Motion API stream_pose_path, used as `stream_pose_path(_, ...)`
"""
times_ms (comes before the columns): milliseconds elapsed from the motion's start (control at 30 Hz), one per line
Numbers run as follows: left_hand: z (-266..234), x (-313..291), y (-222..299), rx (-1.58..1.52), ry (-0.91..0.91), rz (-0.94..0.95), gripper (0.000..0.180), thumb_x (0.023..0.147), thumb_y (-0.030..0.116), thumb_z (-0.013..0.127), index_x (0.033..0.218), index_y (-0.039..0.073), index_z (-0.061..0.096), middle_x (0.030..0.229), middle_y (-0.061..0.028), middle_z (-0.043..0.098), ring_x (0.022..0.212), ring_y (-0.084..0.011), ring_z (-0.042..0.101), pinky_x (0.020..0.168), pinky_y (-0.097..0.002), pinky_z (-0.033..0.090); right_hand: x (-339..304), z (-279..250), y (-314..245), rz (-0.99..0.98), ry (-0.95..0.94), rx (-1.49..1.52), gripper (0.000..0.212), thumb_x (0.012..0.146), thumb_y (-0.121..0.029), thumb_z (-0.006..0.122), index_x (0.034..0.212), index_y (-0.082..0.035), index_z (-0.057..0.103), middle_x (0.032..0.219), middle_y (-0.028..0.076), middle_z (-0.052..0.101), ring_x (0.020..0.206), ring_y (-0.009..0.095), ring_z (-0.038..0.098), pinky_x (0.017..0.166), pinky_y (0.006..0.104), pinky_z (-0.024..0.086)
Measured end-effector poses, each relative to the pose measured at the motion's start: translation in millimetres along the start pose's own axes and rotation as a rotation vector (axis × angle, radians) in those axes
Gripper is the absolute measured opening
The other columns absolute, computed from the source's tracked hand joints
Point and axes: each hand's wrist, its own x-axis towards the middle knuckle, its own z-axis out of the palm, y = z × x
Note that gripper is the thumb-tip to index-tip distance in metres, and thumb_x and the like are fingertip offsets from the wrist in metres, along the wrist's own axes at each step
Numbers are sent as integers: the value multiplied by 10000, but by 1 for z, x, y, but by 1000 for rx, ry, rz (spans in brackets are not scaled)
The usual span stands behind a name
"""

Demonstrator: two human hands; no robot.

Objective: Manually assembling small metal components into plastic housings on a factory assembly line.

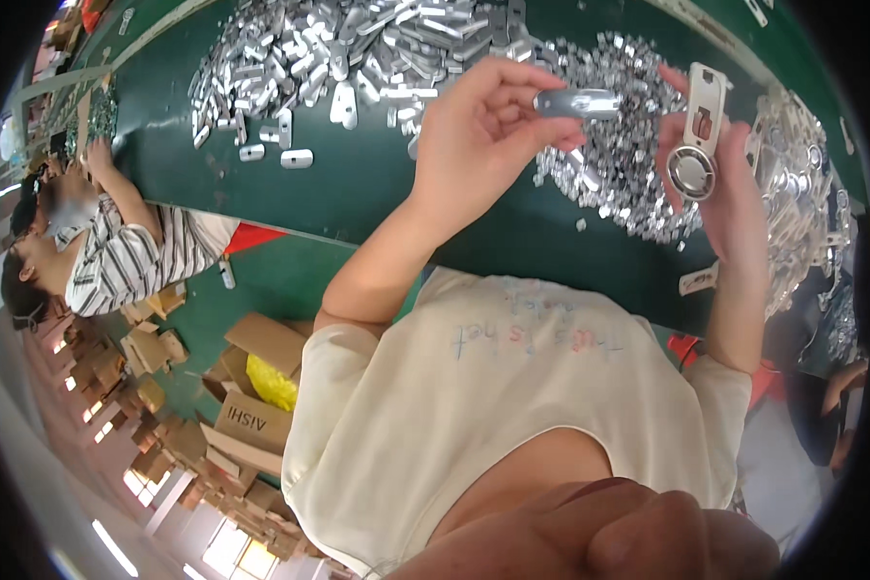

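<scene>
Between the thumb and fingers of my left hand [483,135] is a shiny, rounded metal cover [582,103], held level above the table. My right hand [730,193] grips a flat, pale metal part [704,111], a long plate with a round ring at its lower end, standing roughly upright. A gap separates the two pieces. Below and between my hands lies a heap of tiny silver metal pieces [614,145]. Beyond my left hand spreads a pile of similar silver covers [358,48].
More flat plates with rings [793,184] are heaped to the right. The green table [338,193] has a few loose covers at left. A co-worker in a striped top [130,242] works at far left; another person's arm [844,387] shows at right. Cardboard boxes [256,416] stand on the floor.
</scene>
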Motion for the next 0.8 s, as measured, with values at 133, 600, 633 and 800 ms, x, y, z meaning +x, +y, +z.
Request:
stream_pose_path(133, 19, -16, 11, 48, -35, -47, 282, 780, -110, 592, 1054, -79, 535, 871, -157, 639, 782, -201, 654, 699, -265, 543, -38, 9, -12, -150, 29, -703, 415, 903, -247, 499, 1188, 53, 477, 1236, 129, 518, 881, 149, 512, 765, 256, 403)
stream_pose_path(600, 40, -26, 10, 94, -222, -158, 369, 752, -167, 493, 1112, -82, 494, 1044, -138, 586, 915, -188, 609, 784, -298, 526, -45, 17, -13, -642, 34, -1445, 411, 744, -170, 645, 1124, -17, 609, 937, 120, 509, 810, 233, 506, 699, 307, 425)
stream_pose_path(633, 41, -25, 10, 87, -227, -149, 366, 755, -167, 488, 1111, -82, 495, 1039, -138, 586, 915, -188, 609, 784, -298, 527, -44, 16, -12, -665, 41, -1430, 422, 719, -150, 660, 1116, -15, 613, 924, 116, 511, 813, 235, 506, 701, 308, 425)
stream_pose_path(800, 41, -24, 6, 116, -205, -109, 353, 762, -160, 491, 1106, -78, 505, 1028, -140, 590, 910, -183, 612, 778, -294, 529, -37, 17, -7, -700, 42, -1396, 447, 656, -101, 697, 1088, -10, 625, 891, 105, 516, 815, 244, 506, 705, 320, 424)
